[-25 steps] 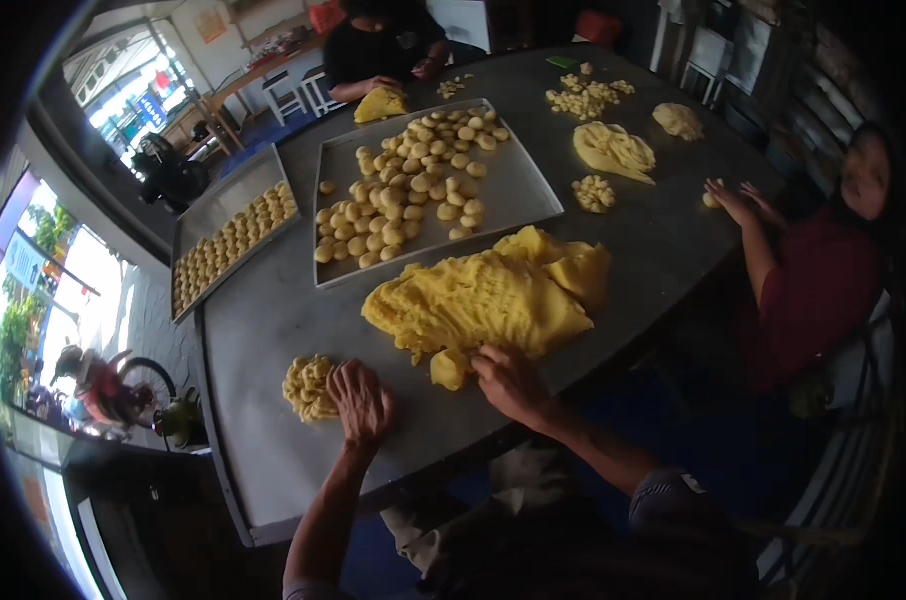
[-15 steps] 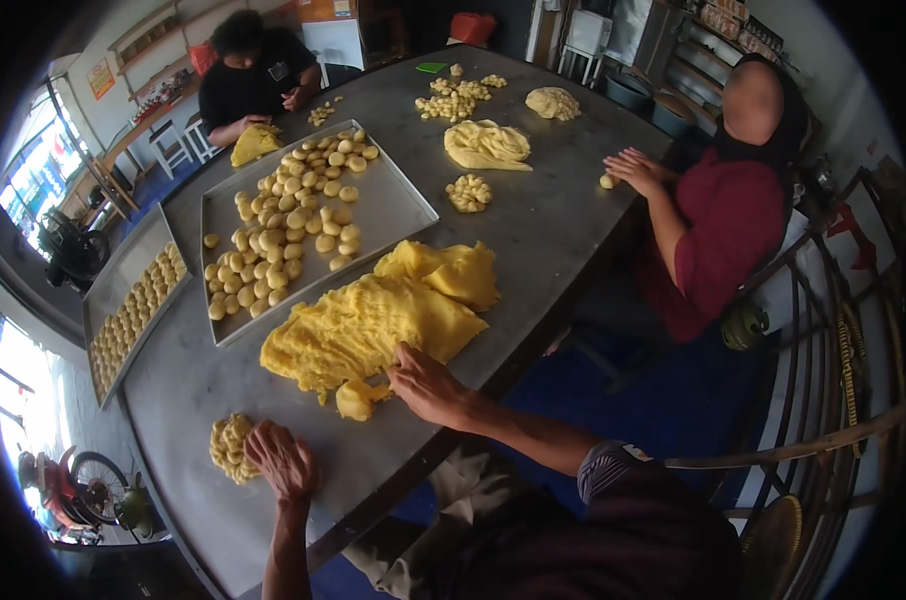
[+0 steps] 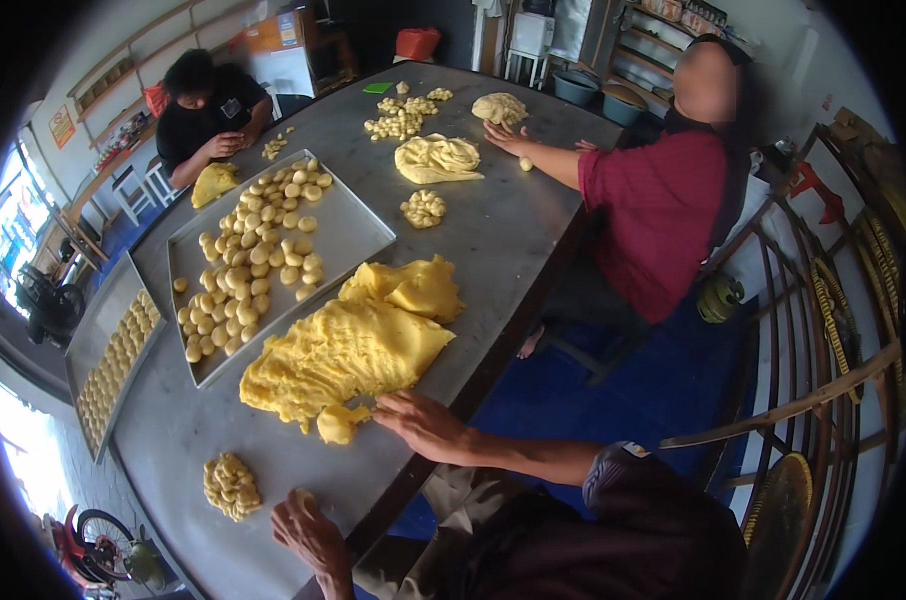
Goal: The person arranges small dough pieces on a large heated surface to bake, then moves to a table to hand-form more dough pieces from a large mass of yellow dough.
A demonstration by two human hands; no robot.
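Observation:
A wide slab of yellow dough (image 3: 348, 345) lies on the metal table in front of me. At its near edge sits a small yellow lump (image 3: 339, 423), partly separated from the slab. My right hand (image 3: 420, 425) is beside that lump, fingers stretched out, the tips close to the slab's near edge. Nearer to me, my left hand (image 3: 311, 530) is curled low over the table, with a small pale dough piece (image 3: 306, 498) showing at its fingers. Left of this hand rests a cluster of pale dough pieces (image 3: 232, 487), apart from it.
A large tray (image 3: 358, 236) of round dough balls stands beyond the slab; another tray (image 3: 73, 375) with rows of balls is at the left edge. Paler dough (image 3: 437, 159) and small clusters lie farther back. One person (image 3: 208, 120) sits at far left, another (image 3: 663, 200) at right.
My left hand has left the pale cluster and come nearer to me, rightward. The right hand's fingers have straightened by the slab. The person at right now reaches over the table; the view has shifted.

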